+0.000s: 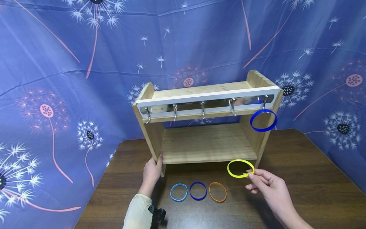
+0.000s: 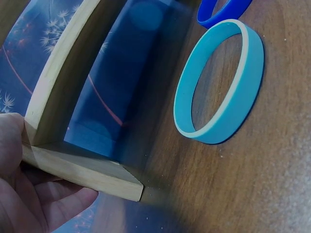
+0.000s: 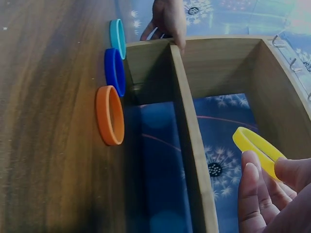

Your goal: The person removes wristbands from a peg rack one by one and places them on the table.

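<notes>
My right hand pinches a yellow silicone wristband between thumb and fingers, held in front of the shelf's lower right part. With my left hand I grip the lower left side panel of a small wooden shelf; in the left wrist view, thumb and fingers wrap around that panel. A blue wristband hangs from the rightmost metal hook. On the table before the shelf lie a light blue wristband, a dark blue wristband and an orange wristband, side by side.
A white-edged rail along the shelf's upper front carries several metal hooks; the one at the far left holds nothing. The shelf stands on a dark wooden table. Behind it hangs a blue dandelion-print cloth.
</notes>
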A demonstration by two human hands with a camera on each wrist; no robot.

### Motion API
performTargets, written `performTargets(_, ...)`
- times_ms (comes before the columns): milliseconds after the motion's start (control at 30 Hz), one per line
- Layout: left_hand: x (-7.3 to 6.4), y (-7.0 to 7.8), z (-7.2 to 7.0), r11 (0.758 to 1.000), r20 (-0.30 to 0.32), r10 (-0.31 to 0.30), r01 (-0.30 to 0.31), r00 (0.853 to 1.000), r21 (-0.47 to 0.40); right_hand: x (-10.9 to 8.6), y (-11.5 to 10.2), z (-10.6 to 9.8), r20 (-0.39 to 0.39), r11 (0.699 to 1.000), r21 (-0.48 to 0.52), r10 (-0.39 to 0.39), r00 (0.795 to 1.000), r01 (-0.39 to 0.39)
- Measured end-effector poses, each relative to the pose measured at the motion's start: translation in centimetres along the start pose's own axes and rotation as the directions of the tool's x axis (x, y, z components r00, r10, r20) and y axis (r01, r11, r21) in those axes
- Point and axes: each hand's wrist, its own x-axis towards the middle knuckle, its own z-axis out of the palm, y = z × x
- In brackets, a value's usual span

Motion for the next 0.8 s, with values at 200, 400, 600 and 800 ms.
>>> performTargets(200,0.0,0.0,0.1,1.000,-0.005,0.003,-0.003,1.000,0.004,-0.3,0.7,-0.2,0.022,0.998,-0.036,0.054,0.998,-0.054)
performTargets(400,0.0,-0.1,0.1,1.000,0.001,0.008,-0.008,1.000,0.010,-0.5,1.6,-0.5,0.051,0.991,-0.069,0.117,0.992,-0.113)
performTargets(600,-0.1,0.0,0.1,1.000,0.002,0.005,-0.005,1.000,0.008,-0.6,2.4,-0.7,0.050,0.987,-0.104,0.131,0.990,-0.125)
performTargets(800,-0.1,0.1,0.0,1.000,-0.001,0.008,-0.008,1.000,0.003,-0.7,3.1,-0.7,0.046,0.982,-0.127,0.149,0.988,-0.142)
